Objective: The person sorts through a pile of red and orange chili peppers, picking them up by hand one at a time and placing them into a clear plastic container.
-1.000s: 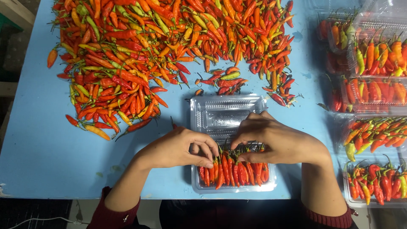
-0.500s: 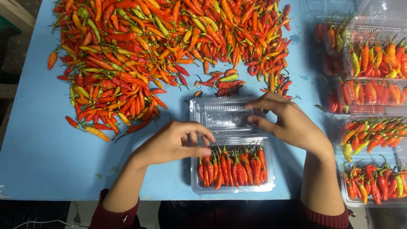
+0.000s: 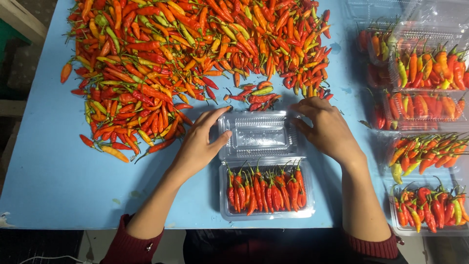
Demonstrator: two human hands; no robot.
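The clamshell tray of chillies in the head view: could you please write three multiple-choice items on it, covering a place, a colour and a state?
1. Where does the clear clamshell tray lie?
A. near table edge, between the hands
B. on the chilli heap
C. at the far left

2. What colour is the table?
A. white
B. blue
C. green

3. How is the tray's lid?
A. shut
C. torn off
B. open, a hand at each side

Answers:
1 A, it sits just ahead of the person.
2 B, bare blue shows around the loose chilli heap.
3 B, left hand and right hand flank the flat lid.
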